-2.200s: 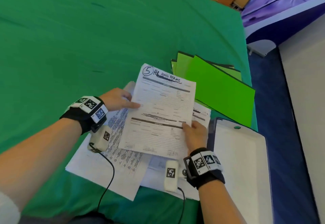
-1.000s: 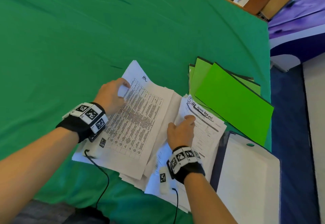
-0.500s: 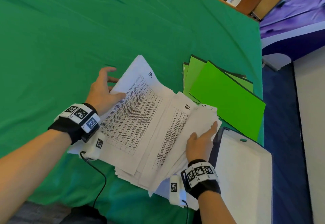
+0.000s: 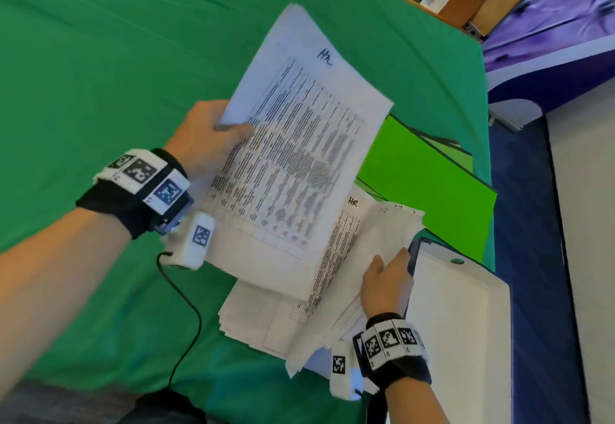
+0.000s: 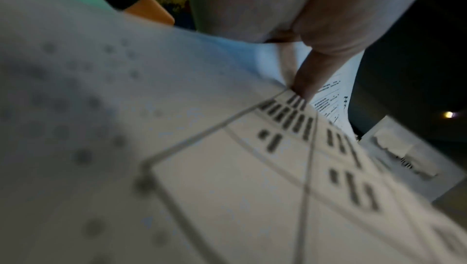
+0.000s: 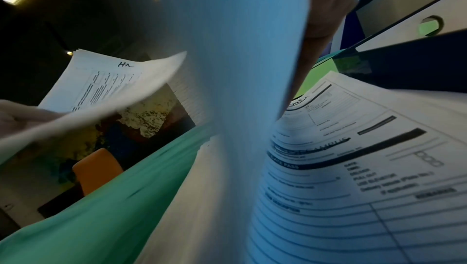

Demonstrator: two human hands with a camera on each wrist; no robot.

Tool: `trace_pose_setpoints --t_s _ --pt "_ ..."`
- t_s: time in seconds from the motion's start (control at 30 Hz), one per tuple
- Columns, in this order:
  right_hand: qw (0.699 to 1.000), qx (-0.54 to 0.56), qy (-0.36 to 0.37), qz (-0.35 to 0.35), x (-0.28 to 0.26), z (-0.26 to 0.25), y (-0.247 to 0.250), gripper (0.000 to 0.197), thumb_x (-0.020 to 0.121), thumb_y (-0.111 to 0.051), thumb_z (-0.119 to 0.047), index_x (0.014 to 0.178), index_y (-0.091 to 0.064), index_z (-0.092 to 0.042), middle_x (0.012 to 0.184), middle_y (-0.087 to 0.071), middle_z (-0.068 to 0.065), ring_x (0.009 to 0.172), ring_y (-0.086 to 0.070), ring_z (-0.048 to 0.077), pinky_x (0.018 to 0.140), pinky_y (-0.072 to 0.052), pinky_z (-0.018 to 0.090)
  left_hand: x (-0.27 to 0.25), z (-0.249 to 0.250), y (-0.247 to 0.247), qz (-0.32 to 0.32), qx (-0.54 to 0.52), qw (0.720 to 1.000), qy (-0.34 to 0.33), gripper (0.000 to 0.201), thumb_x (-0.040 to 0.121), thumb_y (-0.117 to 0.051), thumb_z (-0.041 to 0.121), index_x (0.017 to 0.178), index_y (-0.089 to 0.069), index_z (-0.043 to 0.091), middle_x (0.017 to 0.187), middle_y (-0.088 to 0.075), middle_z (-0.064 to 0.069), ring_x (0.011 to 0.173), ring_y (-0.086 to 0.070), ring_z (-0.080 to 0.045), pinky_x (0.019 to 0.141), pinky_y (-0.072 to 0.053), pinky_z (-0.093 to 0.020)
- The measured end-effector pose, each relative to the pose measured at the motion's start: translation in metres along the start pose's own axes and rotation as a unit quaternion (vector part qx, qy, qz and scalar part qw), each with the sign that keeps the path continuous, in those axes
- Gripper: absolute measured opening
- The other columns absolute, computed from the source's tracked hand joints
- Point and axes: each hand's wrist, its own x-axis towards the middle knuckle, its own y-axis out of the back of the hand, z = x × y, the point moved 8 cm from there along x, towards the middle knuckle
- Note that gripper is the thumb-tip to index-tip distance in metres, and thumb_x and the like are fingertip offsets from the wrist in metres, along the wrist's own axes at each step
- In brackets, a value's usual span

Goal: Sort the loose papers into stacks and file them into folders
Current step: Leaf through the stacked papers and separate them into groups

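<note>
Printed white paper sheaf [image 4: 293,144]: light, floppy; left hand [image 4: 206,137] fingers pinching its edge; right hand [image 4: 386,284] fingers lifting the loose white paper pile [image 4: 366,250].

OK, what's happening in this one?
A person is sorting papers at a table with a green cloth. The left hand holds up a sheaf of printed sheets marked "HR" at the top, thumb on its face. The right hand lifts pages of the remaining pile on the table. Green folders lie beyond the pile, nothing filed in them yet, and an open white binder lies to the right.
</note>
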Motion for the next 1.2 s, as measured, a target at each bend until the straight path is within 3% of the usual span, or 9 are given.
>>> trace_pose_setpoints --t_s 0.17,0.37,0.57,0.67,0.8,0.9,1.03,1.1,1.2 --pt "0.999 0.001 0.018 0.026 -0.003 0.005 0.009 0.048 0.097 -0.048 -0.013 0.142 -0.033 -0.002 0.113 -0.060 0.033 0.100 -0.060 0.044 0.085 -0.049 0.045 -0.004 0.002 -0.054 -0.038 0.175 0.983 -0.042 0.011 0.100 -0.050 0.016 0.091 -0.056 0.016 0.062 -0.051 0.000 0.047 -0.043 -0.018 0.045 -0.037 -0.025" --pt "0.998 -0.008 0.029 0.048 -0.006 0.003 0.024 0.052 0.097 -0.047 -0.013 0.145 -0.030 -0.004 0.107 -0.063 0.031 0.093 -0.062 0.042 0.078 -0.048 0.041 -0.025 -0.032 -0.130 -0.125 0.295 0.946 -0.054 0.017 0.101 -0.044 0.015 0.096 -0.059 0.008 0.061 -0.049 -0.001 0.046 -0.041 -0.016 0.044 -0.036 -0.026" --pt "0.999 -0.005 0.033 0.035 -0.010 -0.009 0.019 0.057 0.098 -0.046 -0.016 0.149 -0.022 -0.010 0.114 -0.062 0.026 0.098 -0.062 0.038 0.083 -0.048 0.038 -0.045 -0.080 -0.187 -0.206 0.210 0.954 0.054 0.026 0.102 -0.043 0.022 0.121 -0.053 0.006 0.102 -0.067 -0.015 0.078 -0.064 -0.029 0.068 -0.055 -0.037" --pt "1.000 -0.014 0.025 0.002 -0.014 -0.018 0.010 0.055 0.099 -0.044 -0.018 0.149 -0.021 -0.012 0.115 -0.063 0.023 0.099 -0.062 0.034 0.075 -0.044 0.031 -0.055 -0.099 -0.201 -0.229 0.215 0.943 0.110 0.035 0.104 -0.038 0.025 0.131 -0.044 0.003 0.121 -0.061 -0.019 0.100 -0.062 -0.034 0.086 -0.052 -0.041" --pt "0.999 -0.033 0.030 -0.020 -0.015 -0.031 -0.007 0.069 0.100 -0.043 -0.019 0.153 0.001 -0.020 0.094 -0.061 0.009 0.081 -0.057 0.027 0.067 -0.034 0.026 -0.077 -0.099 -0.228 -0.349 0.226 0.904 0.103 0.047 0.103 -0.034 0.042 0.131 -0.043 0.005 0.125 -0.058 -0.016 0.108 -0.059 -0.030 0.093 -0.048 -0.037" --pt "0.996 -0.032 0.066 -0.048 -0.013 -0.040 -0.024 0.079 0.098 -0.041 -0.016 0.150 0.016 -0.034 0.084 -0.054 0.000 0.077 -0.057 0.023 0.067 -0.042 0.031 -0.075 -0.089 -0.224 -0.327 0.287 0.898 0.057 0.051 0.102 -0.030 0.051 0.118 -0.050 0.008 0.114 -0.061 -0.012 0.096 -0.059 -0.026 0.085 -0.049 -0.036" --pt "0.985 -0.105 0.110 -0.086 -0.010 -0.048 -0.042 0.050 0.094 -0.044 -0.007 0.140 -0.033 -0.023 0.108 -0.057 0.007 0.091 -0.058 0.025 0.077 -0.044 0.034 -0.052 -0.085 -0.185 -0.159 0.362 0.916 0.064 0.046 0.101 -0.036 0.045 0.116 -0.053 0.005 0.116 -0.051 -0.013 0.105 -0.051 -0.027 0.090 -0.047 -0.040" --pt "0.978 -0.144 0.117 -0.093 -0.012 -0.051 -0.048 0.028 0.097 -0.044 -0.020 0.123 -0.051 -0.014 0.115 -0.060 0.009 0.100 -0.059 0.027 0.080 -0.043 0.033 -0.050 -0.091 -0.179 -0.157 0.359 0.914 0.101 0.044 0.101 -0.040 0.040 0.121 -0.049 0.002 0.124 -0.047 -0.016 0.112 -0.050 -0.031 0.091 -0.044 -0.038" --pt "0.978 -0.145 0.084 -0.120 -0.015 -0.051 -0.059 0.056 0.094 -0.042 -0.056 0.126 -0.051 -0.011 0.120 -0.061 0.010 0.107 -0.058 0.029 0.085 -0.044 0.035 -0.051 -0.101 -0.182 -0.183 0.318 0.917 0.159 0.047 0.101 -0.040 0.041 0.124 -0.046 0.001 0.127 -0.047 -0.019 0.108 -0.055 -0.033 0.084 -0.044 -0.036"
